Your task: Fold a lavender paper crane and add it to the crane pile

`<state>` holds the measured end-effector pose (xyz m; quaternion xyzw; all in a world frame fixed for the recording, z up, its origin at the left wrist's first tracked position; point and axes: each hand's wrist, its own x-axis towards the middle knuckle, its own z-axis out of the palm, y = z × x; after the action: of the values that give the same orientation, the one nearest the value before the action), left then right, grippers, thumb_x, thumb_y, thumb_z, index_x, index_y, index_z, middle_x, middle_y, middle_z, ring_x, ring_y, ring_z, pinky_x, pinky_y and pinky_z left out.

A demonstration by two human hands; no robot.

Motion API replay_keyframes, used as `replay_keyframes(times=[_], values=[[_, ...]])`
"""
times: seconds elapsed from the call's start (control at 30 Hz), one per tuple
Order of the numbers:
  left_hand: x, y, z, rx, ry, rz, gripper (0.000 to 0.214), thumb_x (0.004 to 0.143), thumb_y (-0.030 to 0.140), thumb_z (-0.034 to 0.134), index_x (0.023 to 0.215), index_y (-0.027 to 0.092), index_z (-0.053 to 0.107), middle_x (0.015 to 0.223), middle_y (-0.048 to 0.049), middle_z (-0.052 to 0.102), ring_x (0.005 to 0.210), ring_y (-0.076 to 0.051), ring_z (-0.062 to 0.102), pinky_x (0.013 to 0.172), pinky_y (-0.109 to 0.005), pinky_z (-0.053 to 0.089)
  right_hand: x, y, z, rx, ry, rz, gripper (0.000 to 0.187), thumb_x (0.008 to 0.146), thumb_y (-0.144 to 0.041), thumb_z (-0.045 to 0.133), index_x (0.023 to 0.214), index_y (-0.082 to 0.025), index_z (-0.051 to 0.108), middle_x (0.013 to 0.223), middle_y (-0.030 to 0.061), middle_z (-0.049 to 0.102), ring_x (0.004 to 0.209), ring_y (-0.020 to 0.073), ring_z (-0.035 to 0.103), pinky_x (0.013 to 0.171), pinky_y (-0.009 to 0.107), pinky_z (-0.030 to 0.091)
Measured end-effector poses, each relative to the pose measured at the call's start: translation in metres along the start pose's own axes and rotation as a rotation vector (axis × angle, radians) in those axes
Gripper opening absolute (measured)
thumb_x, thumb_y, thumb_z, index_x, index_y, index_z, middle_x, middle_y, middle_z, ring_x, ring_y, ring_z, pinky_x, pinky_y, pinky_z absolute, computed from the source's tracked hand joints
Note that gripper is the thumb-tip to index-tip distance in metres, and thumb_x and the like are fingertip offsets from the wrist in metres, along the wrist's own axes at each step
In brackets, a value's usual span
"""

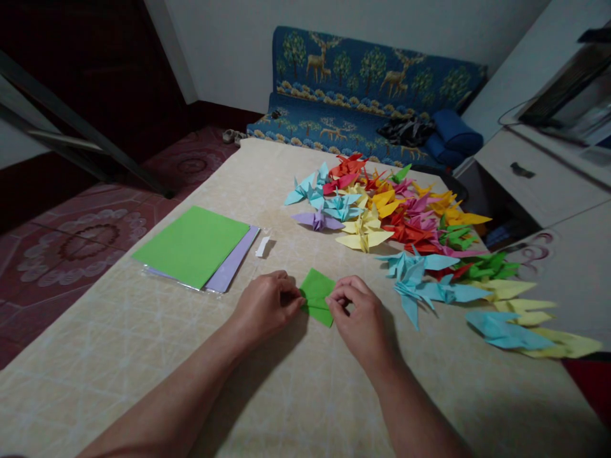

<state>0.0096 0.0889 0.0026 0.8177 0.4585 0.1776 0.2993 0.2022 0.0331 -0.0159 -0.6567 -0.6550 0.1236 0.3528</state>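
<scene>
A small folded piece of green origami paper (317, 291) is held between my hands over the middle of the table, creases showing across it. My left hand (268, 304) pinches its left edge between thumb and fingers. On the opposite edge, my right hand (357, 312) grips it the same way, fingertips closed on the paper. To the left lies a large green paper sheet (193, 245) on top of a purple sheet (233, 261), partly in a clear plastic wrapper. A small white paper scrap (262, 247) sits beside them.
Many folded paper cranes in several colours, including a purple crane (317, 220) and a blue crane (508, 329), cover the table's right side. The patterned tablecloth (119, 375) spans the table. Behind stand a blue sofa (329, 124) and a white drawer cabinet (539, 175).
</scene>
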Motion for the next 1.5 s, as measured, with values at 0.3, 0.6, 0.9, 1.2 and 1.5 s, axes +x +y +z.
replay_keyframes(times=[0.3,0.6,0.9,1.2,1.5], values=[[0.0,0.005,0.002,0.056,-0.002,-0.051,0.016,0.079,0.024,0.058,0.067,0.017,0.066,0.072,-0.0043,0.059,0.064,-0.015,0.052,0.059,-0.029,0.033,0.004,-0.003,0.006,0.07,0.017,-0.015,0.019,0.078,-0.008,0.055,0.065,-0.021,0.054,0.078,0.0014,0.056,0.066,0.0136,0.054,0.058,0.024,0.043],[-0.001,0.006,0.005,0.064,0.01,-0.097,0.011,0.077,0.022,0.059,0.071,0.018,0.066,0.075,-0.0046,0.062,0.061,-0.014,0.052,0.057,-0.028,0.033,0.005,-0.004,0.004,-0.087,-0.004,-0.022,0.018,0.08,-0.011,0.055,0.068,-0.023,0.048,0.077,-0.0001,0.054,0.066,0.0137,0.051,0.056,0.023,0.039],[-0.009,0.001,0.013,0.092,-0.011,0.003,0.037,0.084,0.016,0.054,0.102,0.04,0.076,0.084,-0.0016,0.066,0.072,-0.016,0.06,0.062,-0.027,0.036,0.007,-0.003,0.007,-0.147,-0.02,-0.013,0.017,0.081,-0.008,0.054,0.074,-0.023,0.049,0.08,0.0005,0.056,0.071,0.0161,0.054,0.061,0.027,0.041],[-0.009,0.008,0.01,0.141,-0.014,-0.015,0.027,0.082,0.021,0.057,0.091,0.032,0.079,0.083,-0.0033,0.066,0.07,-0.017,0.058,0.06,-0.027,0.034,-0.015,-0.029,0.008,-0.077,0.021,-0.314,0.046,0.094,-0.012,0.042,0.139,-0.023,0.042,0.137,0.0115,0.054,0.131,0.027,0.047,0.11,0.053,0.037],[-0.007,0.009,0.006,0.062,0.017,-0.043,0.029,0.08,0.013,0.053,0.088,0.025,0.078,0.076,-0.0035,0.065,0.066,-0.016,0.059,0.061,-0.028,0.037,-0.037,-0.035,0.016,-0.105,-0.348,-0.28,0.109,0.086,-0.064,0.051,0.153,-0.011,-0.017,0.16,0.0227,0.003,0.147,0.037,0.015,0.114,0.055,0.034]])
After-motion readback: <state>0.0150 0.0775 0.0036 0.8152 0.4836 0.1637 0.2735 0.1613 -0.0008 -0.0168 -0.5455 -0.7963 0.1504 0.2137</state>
